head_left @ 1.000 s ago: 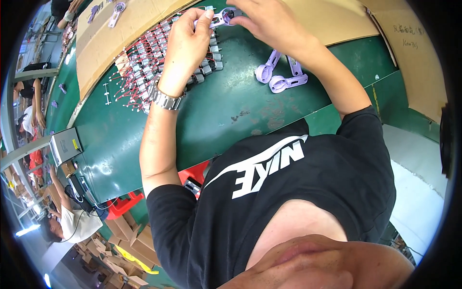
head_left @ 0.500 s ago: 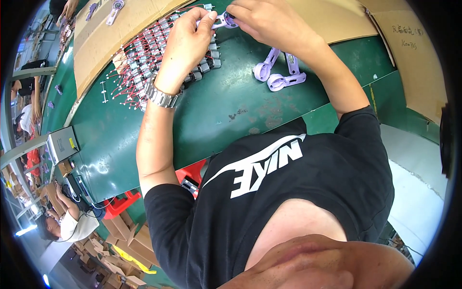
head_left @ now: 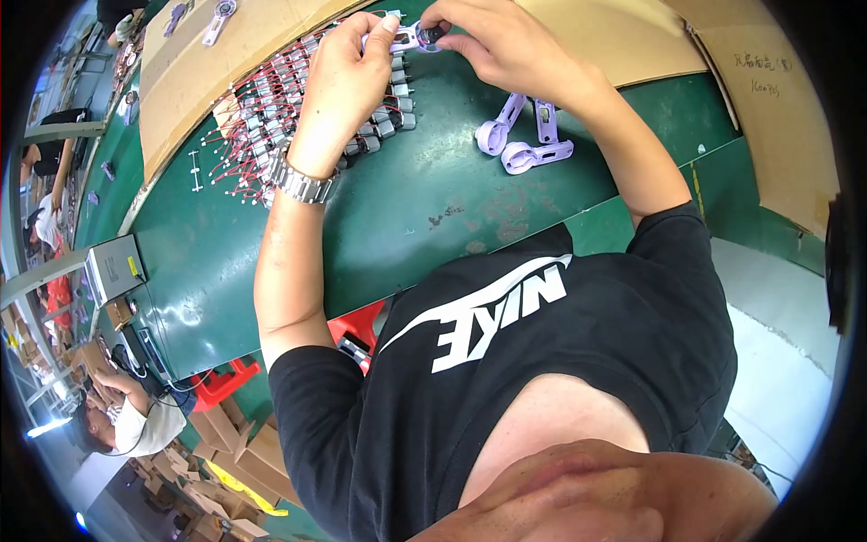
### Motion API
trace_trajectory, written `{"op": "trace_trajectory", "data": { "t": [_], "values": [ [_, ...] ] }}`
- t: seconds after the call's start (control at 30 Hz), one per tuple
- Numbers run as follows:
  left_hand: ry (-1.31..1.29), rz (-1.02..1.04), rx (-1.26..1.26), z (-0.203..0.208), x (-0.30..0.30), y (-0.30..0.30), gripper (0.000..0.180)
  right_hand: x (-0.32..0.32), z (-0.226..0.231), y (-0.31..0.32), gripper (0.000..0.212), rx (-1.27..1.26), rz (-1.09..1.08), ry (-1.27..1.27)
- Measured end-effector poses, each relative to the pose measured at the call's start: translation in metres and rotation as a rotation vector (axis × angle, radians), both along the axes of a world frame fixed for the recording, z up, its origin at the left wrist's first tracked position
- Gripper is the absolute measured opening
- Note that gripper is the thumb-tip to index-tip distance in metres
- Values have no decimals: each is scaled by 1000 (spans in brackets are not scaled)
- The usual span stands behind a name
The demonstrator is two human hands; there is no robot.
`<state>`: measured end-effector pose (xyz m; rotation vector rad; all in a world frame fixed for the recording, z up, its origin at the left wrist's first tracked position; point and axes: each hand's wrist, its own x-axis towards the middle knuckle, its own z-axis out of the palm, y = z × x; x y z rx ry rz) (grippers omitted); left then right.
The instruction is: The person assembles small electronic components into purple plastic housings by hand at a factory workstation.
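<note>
Beyond the far side of my chest, both hands meet over a light purple plastic casing (head_left: 404, 39) with a long handle and a round end. My left hand (head_left: 348, 81), a metal watch on its wrist, pinches the casing by its handle. At the round end, the fingers of my right hand (head_left: 506, 41) pinch a small black part (head_left: 434, 34); its exact kind is too small to tell. Rows of small silver motors (head_left: 375, 131) with red wires (head_left: 239, 149) lie under and left of my left hand. Several matching purple casings (head_left: 535, 154) rest on the table below my right forearm.
Cardboard sheets (head_left: 623, 41) border the far side of the green table (head_left: 397, 208). A cardboard box wall (head_left: 768, 108) stands at the right. Leftward are a grey metal box (head_left: 115, 269), more purple casings (head_left: 219, 20) on cardboard, and other people at work. A red stool (head_left: 226, 384) is below.
My right fingers have shifted and opened slightly around the casing's round end, showing the black part more. The casing has tilted a little; my left hand keeps its grip.
</note>
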<state>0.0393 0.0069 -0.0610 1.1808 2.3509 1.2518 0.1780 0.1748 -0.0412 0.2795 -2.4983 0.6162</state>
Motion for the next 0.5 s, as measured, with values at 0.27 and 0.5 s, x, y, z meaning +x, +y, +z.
{"op": "trace_trajectory", "data": {
  "t": [0.27, 0.5],
  "values": [
    [-415, -92, 208, -11, -8, -1, 32, -15, -22, 14, 20, -495, -40, -80],
    [-335, -84, 184, -1, 0, -1, 30, -12, -3, 15, 26, -922, 46, -375]
  ]
}}
